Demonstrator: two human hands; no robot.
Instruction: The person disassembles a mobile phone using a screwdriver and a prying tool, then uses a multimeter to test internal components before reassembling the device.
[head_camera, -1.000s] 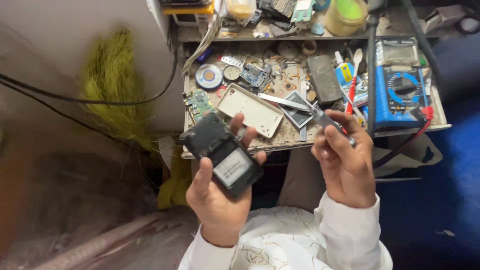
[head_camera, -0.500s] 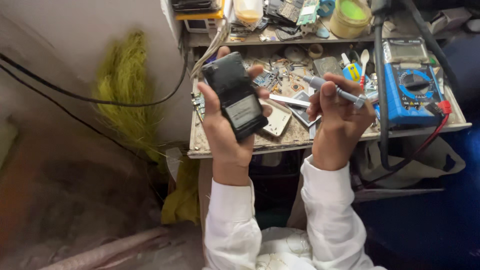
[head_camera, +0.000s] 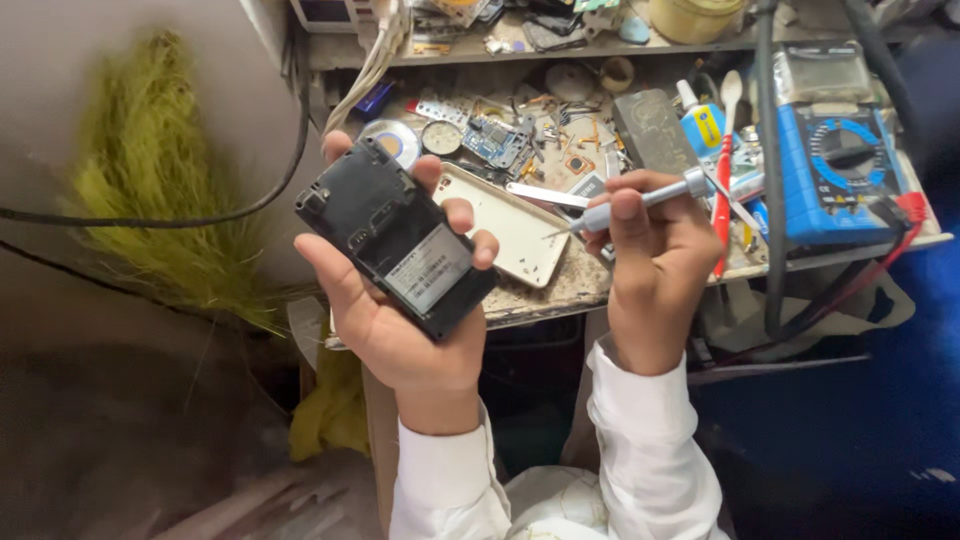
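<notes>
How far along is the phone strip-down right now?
Done: the phone is open at the back, with its pale back cover lying on the workbench. In hand: left hand grips the phone, right hand holds a screwdriver, tip short of it. Left: the inner black frame looks still in place.

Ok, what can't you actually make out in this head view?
- Front of the black phone: faces away, into the left hand.
- Screwdriver tip: too fine to tell its type.
- Small parts on the workbench: too small and jumbled.
- Yellow tub: cut off by the top edge.
</notes>
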